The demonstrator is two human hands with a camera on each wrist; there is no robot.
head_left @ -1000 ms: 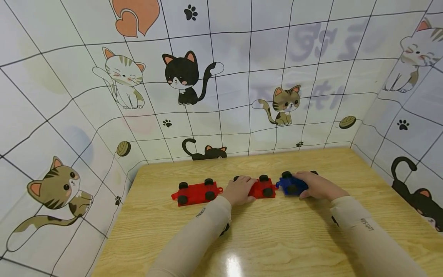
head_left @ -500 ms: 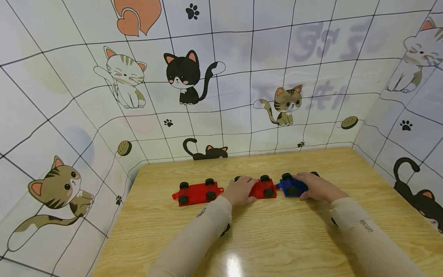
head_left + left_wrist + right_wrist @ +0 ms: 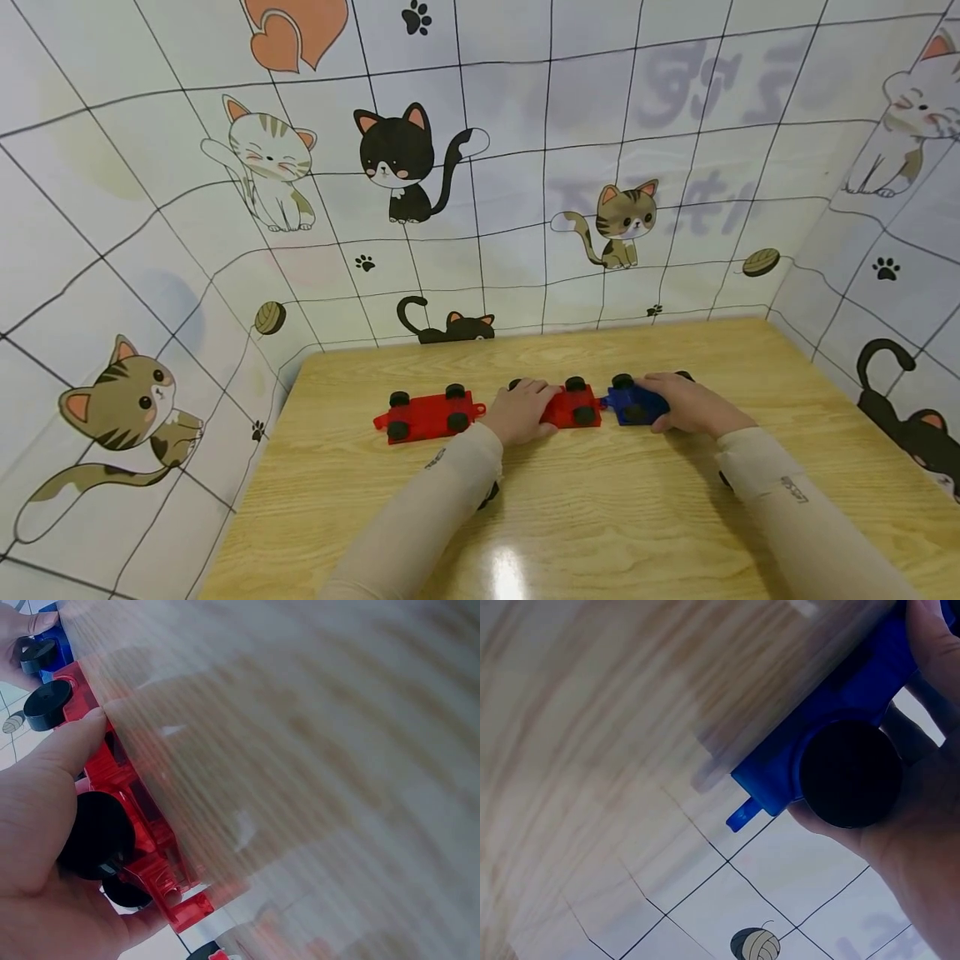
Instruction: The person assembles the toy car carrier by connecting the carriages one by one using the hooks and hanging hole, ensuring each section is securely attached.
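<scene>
Three flat toy wagon bases with black wheels stand in a row on the wooden table [image 3: 585, 517]. My left hand [image 3: 519, 412] grips the middle red wagon [image 3: 573, 410]; in the left wrist view the hand [image 3: 52, 847] has its thumb and fingers round the red wagon [image 3: 120, 795]. My right hand [image 3: 686, 403] grips the blue wagon [image 3: 633, 403], whose left end meets the red one. The right wrist view shows the blue wagon [image 3: 840, 697] with a black wheel [image 3: 849, 774] against the right hand [image 3: 915, 840]. A second red wagon [image 3: 427, 414] stands free to the left.
Cat-patterned panels [image 3: 225, 208] wall in the table on the left, back and right. Bare wood lies in front of the wagons, with a light glare near the front edge.
The blue wagon and the middle red wagon have closed up a little so that their ends meet. Both hands keep their grips; the left red wagon has not moved.
</scene>
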